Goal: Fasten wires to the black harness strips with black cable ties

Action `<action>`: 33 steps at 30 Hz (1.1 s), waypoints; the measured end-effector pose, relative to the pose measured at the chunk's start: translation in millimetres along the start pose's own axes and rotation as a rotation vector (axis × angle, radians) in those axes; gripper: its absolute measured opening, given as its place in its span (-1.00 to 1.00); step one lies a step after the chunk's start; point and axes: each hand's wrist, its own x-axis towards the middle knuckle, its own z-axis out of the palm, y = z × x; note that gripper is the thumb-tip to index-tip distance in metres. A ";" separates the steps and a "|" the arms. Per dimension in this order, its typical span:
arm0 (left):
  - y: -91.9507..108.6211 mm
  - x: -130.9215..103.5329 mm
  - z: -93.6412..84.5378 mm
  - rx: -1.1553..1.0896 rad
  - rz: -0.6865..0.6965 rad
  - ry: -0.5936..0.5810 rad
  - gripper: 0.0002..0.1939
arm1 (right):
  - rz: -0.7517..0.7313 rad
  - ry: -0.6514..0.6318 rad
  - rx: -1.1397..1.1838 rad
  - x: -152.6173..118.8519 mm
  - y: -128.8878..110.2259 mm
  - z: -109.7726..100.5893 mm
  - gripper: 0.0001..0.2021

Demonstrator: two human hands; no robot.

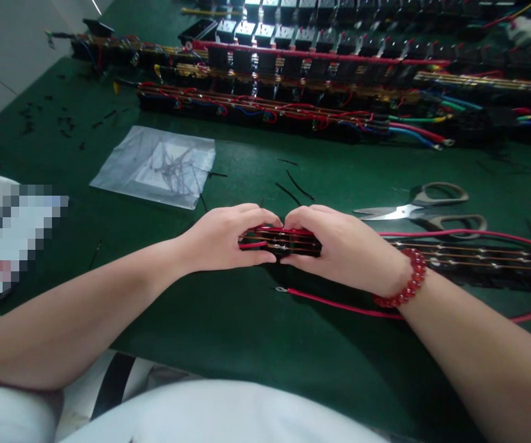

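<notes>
A long black strip assembly with thin copper-coloured rails [482,258] lies across the right side of the green table. My left hand [232,237] is closed around its left end, thumb on the near side and fingers on the far side. Close beside it, my right hand [334,240] grips the same strip, the fingertips of both hands almost meeting. A red wire [431,233] runs along the strip's far edge and passes under my right fingers. Nearer me, another red wire [339,302] ends in a metal ring terminal [281,289] on the table.
Scissors [413,211] lie beyond my right hand. A clear plastic bag [159,166] of thin dark pieces lies at the far left, with loose black strips [288,194] nearby. Several wired assemblies [265,107] line the back. Dark scraps [64,123] litter the left; a pixelated object [16,240] stands at the left edge.
</notes>
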 end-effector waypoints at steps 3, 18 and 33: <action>0.0 -0.5 0.8 0.018 0.027 0.007 -0.58 | -0.002 0.001 -0.005 0.3 0.2 0.1 -0.71; 0.1 -1.4 -0.4 -0.012 0.105 0.064 -0.65 | -0.039 0.005 -0.036 -0.2 2.3 1.0 -0.72; -1.9 -1.6 2.3 0.016 0.119 0.056 -0.62 | -0.047 0.009 -0.041 0.3 2.3 0.7 -0.70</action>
